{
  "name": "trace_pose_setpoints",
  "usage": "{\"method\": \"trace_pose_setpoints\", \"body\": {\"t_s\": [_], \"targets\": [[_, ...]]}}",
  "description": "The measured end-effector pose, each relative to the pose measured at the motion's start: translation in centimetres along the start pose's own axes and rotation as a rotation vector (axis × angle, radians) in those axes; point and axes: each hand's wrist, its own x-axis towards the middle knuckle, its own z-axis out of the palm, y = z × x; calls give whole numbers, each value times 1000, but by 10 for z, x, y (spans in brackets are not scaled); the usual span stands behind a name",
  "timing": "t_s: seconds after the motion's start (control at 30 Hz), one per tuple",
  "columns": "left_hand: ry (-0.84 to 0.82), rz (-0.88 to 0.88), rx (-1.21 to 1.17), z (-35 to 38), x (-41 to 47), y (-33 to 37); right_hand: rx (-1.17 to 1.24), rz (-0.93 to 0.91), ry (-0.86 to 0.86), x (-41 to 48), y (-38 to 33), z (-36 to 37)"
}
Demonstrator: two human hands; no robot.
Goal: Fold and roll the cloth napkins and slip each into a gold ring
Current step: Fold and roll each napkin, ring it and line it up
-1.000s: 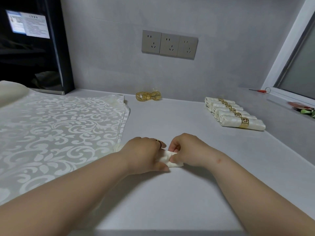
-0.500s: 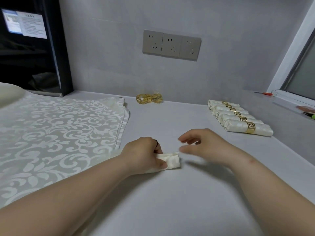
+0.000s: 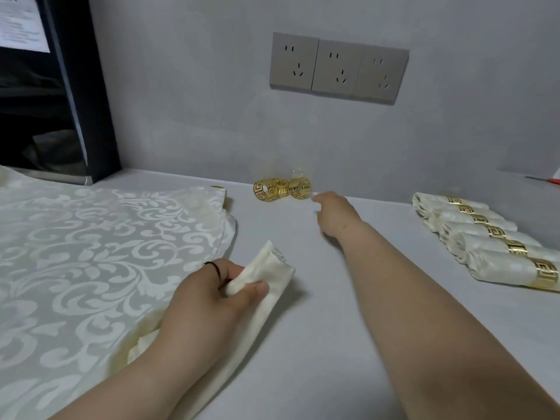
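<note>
My left hand (image 3: pixel 209 294) grips a rolled cream napkin (image 3: pixel 266 274) near its upper end, which is tilted up off the counter. My right hand (image 3: pixel 335 212) is stretched far forward, its fingertips just right of the loose gold rings (image 3: pixel 281 189) by the wall, holding nothing. Several rolled napkins with gold rings (image 3: pixel 491 244) lie in a row at the right. A stack of flat patterned cream napkins (image 3: pixel 91 259) covers the left side of the counter.
The grey counter (image 3: pixel 318 328) runs back to a wall with three sockets (image 3: pixel 338 69). A black appliance (image 3: pixel 54 95) stands at the back left. A red-handled tool (image 3: pixel 548 180) lies at the far right edge.
My right hand let go of the rolled napkin and moved forward to the gold rings. My left hand kept its grip and tilted the roll's end upward.
</note>
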Motion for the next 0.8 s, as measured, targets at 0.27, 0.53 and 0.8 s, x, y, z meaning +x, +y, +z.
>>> {"method": "trace_pose_setpoints", "body": {"t_s": [0.27,0.53,0.8], "targets": [[85,-106,-70,-2,10,-4,-36,-6,9,77,-17,19],[87,-126,-67,-2,10,2,-35,7,14,86,-13,32],[49,-96,-62,-1,11,-4,135,43,86,57,-7,6]]}}
